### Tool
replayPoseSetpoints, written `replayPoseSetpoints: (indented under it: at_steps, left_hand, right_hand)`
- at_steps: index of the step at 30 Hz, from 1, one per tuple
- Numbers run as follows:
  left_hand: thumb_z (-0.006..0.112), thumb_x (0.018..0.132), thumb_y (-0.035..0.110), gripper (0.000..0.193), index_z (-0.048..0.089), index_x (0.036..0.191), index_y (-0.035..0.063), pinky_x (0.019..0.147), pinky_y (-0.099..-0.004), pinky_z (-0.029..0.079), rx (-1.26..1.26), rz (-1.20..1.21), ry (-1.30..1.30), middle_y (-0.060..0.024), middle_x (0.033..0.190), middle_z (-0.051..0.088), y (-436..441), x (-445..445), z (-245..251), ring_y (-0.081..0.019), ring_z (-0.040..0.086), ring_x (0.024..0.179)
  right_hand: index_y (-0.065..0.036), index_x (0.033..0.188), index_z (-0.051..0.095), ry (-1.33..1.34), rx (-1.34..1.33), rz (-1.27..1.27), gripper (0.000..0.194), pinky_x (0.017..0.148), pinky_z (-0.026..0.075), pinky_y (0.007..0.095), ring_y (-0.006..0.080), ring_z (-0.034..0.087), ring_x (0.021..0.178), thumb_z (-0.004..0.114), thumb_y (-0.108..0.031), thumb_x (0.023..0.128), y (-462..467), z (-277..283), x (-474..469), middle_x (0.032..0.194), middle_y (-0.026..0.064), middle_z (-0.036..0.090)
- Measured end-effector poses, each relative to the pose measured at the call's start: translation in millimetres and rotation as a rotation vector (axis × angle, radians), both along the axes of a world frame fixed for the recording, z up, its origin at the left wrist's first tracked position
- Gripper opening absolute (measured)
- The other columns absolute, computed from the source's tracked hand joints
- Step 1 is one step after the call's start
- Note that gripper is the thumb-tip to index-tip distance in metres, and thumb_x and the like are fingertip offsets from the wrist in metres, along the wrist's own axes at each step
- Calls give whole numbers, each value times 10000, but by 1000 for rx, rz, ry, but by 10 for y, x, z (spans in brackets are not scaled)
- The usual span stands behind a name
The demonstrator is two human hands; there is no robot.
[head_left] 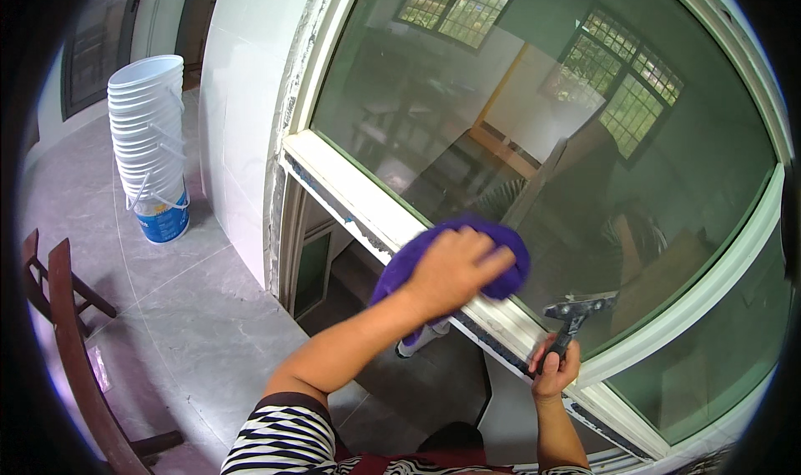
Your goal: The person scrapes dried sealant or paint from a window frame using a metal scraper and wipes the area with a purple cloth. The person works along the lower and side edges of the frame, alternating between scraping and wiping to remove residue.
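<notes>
My left hand (454, 272) presses a purple cloth (513, 250) against the white window frame (369, 203) and the lower edge of the glass pane (400, 118). The hand is slightly blurred. In my right hand (557, 368) is a scraper (579, 309) with a dark handle, gripped upright. Its wide head stands in front of the lower right part of the pane. That hand is close to the frame's bottom rail, near the corner with the right upright. Part of the cloth hangs below the rail, partly hidden by my left forearm.
A tall stack of white plastic buckets (147, 137) stands on the grey tile floor (194, 343), left of a white tiled wall (250, 99). Dark red wooden furniture (75, 325) is at the far left. A second glass pane (707, 362) adjoins at right. Reflections cover the large pane.
</notes>
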State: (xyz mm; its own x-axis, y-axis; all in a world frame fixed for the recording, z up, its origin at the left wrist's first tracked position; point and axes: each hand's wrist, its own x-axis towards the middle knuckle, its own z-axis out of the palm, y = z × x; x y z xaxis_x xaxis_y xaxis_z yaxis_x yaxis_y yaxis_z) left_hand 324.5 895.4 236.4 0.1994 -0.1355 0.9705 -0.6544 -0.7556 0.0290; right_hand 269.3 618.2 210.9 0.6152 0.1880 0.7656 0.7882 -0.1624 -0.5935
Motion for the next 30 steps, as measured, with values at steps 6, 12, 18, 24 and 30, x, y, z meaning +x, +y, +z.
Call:
replayPoseSetpoints:
  at_steps: [6, 12, 18, 24, 30]
  left_hand:
    - [534, 713, -26, 483, 622, 1170, 104, 914, -418, 485, -819, 462, 361, -181, 1152, 650, 1809, 341, -20, -376, 607, 1082]
    - [644, 736, -1, 458, 608, 1192, 18, 900, -336, 493, -957, 151, 114, -149, 1062, 686, 1740, -112, -132, -259, 653, 1003]
    - [600, 692, -73, 481, 585, 1161, 34, 954, -397, 452, -549, 26, 68, -178, 1085, 619, 1029, 32, -13, -382, 581, 1067]
    - [597, 697, -56, 522, 513, 1199, 59, 950, -426, 435, -501, 135, 144, -165, 1103, 564, 926, 175, -130, -389, 526, 1100]
    - [570, 685, -91, 550, 499, 1216, 36, 1013, -413, 401, -505, 103, 223, -185, 1159, 555, 985, 164, -151, -396, 511, 1154]
  right_hand:
    - [65, 1195, 581, 61, -167, -85, 340, 470, 404, 222, 79, 507, 495, 596, -126, 915, 32, 165, -6, 689, 41, 582]
    - [-15, 1262, 609, -174, -448, -217, 444, 583, 462, 266, 151, 582, 602, 696, -55, 828, 220, 512, -104, 781, 91, 631]
    - [-76, 1273, 623, -179, -580, -344, 478, 655, 482, 307, 234, 598, 652, 708, -42, 804, 300, 768, -259, 760, 134, 622]
    - [-76, 1285, 611, -46, -597, -336, 462, 799, 499, 300, 259, 673, 853, 686, -59, 830, 406, 824, -217, 1004, 190, 697]
    - [-115, 1265, 630, -180, -537, -361, 456, 658, 501, 366, 313, 642, 688, 708, -93, 816, 564, 790, -131, 788, 170, 654]
